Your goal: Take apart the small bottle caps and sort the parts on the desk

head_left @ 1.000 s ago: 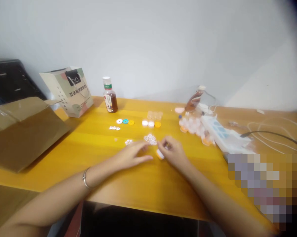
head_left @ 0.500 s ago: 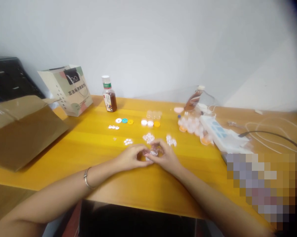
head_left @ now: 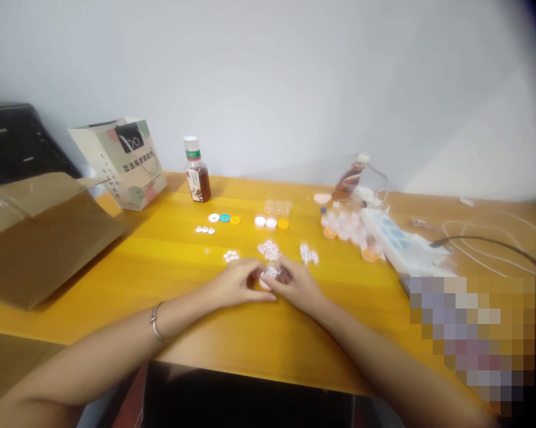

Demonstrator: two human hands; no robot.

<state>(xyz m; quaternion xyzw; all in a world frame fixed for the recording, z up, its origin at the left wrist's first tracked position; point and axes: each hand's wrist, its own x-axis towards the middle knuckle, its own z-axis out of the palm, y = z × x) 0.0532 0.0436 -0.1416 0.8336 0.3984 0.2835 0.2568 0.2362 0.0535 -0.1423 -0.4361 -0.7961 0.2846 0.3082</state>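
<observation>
Probably, the small round white-and-clear plastic container (head_left: 266,282) is light, rather stiff and a little slippery, so its side wall seems the best place to hold. It is between both hands, just before a heap of small white pieces (head_left: 268,248). The right hand (head_left: 300,286) grips it with thumb and fingers; the left hand (head_left: 237,283) is half curled beside it, whether touching I cannot tell. Its content is blurred, and right-hand fingers cover one side.
</observation>
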